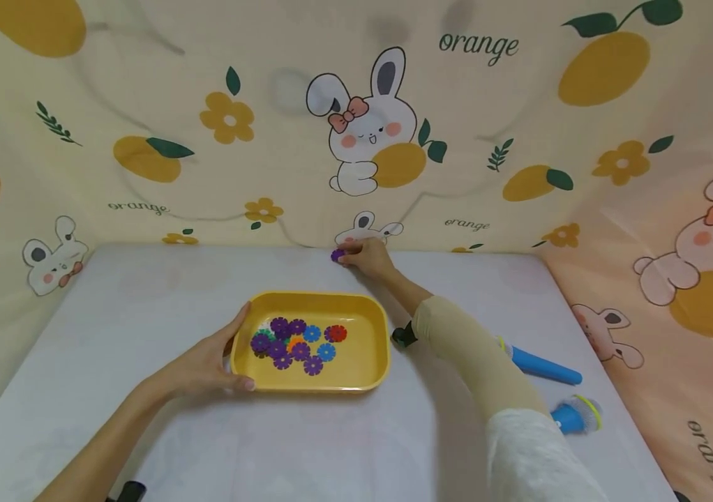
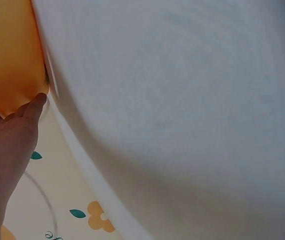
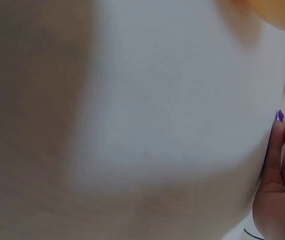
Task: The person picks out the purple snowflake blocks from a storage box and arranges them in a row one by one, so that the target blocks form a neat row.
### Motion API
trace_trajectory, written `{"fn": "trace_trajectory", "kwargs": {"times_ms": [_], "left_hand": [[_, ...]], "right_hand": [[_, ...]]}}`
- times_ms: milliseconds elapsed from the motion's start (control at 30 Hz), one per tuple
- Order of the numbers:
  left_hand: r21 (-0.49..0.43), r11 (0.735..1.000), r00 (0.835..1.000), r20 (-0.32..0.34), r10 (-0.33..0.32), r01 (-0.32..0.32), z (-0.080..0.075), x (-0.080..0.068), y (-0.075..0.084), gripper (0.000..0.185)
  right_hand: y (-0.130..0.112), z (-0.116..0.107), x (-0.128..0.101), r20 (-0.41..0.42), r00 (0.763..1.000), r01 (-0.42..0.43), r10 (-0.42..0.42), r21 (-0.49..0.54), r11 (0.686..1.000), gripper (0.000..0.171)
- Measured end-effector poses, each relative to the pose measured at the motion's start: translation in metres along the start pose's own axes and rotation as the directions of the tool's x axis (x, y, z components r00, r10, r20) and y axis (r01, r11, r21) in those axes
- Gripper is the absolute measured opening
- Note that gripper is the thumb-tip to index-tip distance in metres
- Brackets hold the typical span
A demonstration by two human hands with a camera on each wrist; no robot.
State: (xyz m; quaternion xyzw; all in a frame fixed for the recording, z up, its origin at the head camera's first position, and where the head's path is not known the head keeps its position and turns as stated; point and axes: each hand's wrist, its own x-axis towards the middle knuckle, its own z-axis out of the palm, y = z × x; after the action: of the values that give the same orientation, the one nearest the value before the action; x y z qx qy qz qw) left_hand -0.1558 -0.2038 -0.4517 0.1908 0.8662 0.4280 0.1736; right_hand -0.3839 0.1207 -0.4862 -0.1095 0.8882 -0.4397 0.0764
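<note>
A yellow tray (image 1: 369,348) stands on the white surface and holds several flower-shaped plastic discs (image 1: 300,351), most of them purple, with some blue and one red. My left hand (image 1: 208,359) grips the tray's left end, thumb at the near corner and fingers round the far corner. In the left wrist view this hand (image 2: 12,140) shows against the tray's side (image 2: 12,55). Beyond the tray, close to the back edge, my right hand (image 1: 369,258) pinches a purple flower disc (image 1: 338,256) between thumb and fingertips. The right wrist view shows just the edge of that disc (image 3: 281,115).
To the right lie a blue-handled item (image 1: 545,366), partly behind my sleeve, and another blue one with a grey head and yellow-green ring (image 1: 582,413). Patterned cloth (image 1: 356,139) walls the back and sides of the white tabletop (image 1: 331,446).
</note>
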Motion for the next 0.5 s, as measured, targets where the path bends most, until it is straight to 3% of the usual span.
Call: {"fn": "trace_trajectory", "kwargs": {"times_ms": [200,500], "left_hand": [[0.01,1.0,1.0,0.002,-0.002,0.002,0.001,0.001,0.002,0.128],[0.007,1.0,1.0,0.014,-0.015,0.015,0.0,0.002,0.002,0.128]], "right_hand": [[-0.008,-0.001,-0.005,0.029,0.996,-0.084,0.083,0.034,0.996,0.033],[-0.01,-0.003,-0.002,0.07,0.995,-0.069,0.065,0.054,0.996,0.029]]}}
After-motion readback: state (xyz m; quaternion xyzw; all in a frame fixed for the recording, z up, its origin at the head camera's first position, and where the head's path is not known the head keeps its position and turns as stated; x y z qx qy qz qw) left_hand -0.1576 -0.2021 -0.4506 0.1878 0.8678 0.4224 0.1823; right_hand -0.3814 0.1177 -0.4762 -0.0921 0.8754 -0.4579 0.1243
